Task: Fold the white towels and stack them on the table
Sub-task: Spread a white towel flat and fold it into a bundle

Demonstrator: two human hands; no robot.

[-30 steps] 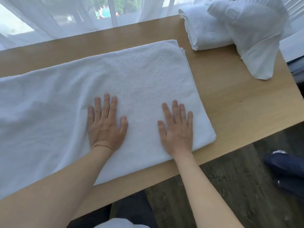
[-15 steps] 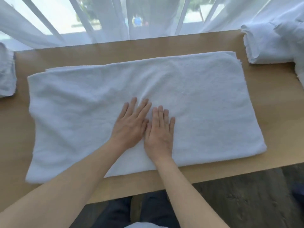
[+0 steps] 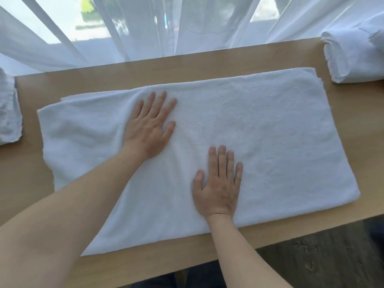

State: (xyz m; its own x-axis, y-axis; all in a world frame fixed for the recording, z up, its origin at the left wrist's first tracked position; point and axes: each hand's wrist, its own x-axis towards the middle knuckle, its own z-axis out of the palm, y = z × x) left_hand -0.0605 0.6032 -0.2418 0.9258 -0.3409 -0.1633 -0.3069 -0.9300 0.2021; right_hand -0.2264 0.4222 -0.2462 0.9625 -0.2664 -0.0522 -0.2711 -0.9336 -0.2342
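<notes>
Closest to the person, at the bottom, a dark wooden floor point(image 3: 311, 256) shows under the near edge of the light wooden table point(image 3: 145, 267), and two bare forearms reach forward over that edge. A large white towel point(image 3: 280, 142), folded in layers, lies flat on the table and covers most of its middle; its near left corner comes close to the table edge, and at its far side a lower layer shows a little behind the upper one. The right hand point(image 3: 218, 188) lies palm down on the near middle part of the towel, with straight fingers held almost together and the thumb out to the side. The left hand point(image 3: 149, 125) lies palm down further away and more to the left, its fingers spread a little and pointing toward the far right; the cloth is bunched into soft wrinkles beside it. Both hands are flat and pinch nothing. At the left edge of the view a small part of another white towel point(image 3: 9, 117) rests on the table. At the far right corner there is a pile of folded white towels point(image 3: 353, 55). Behind the table hang thin white curtains point(image 3: 145, 28), with bright daylight coming through them.
</notes>
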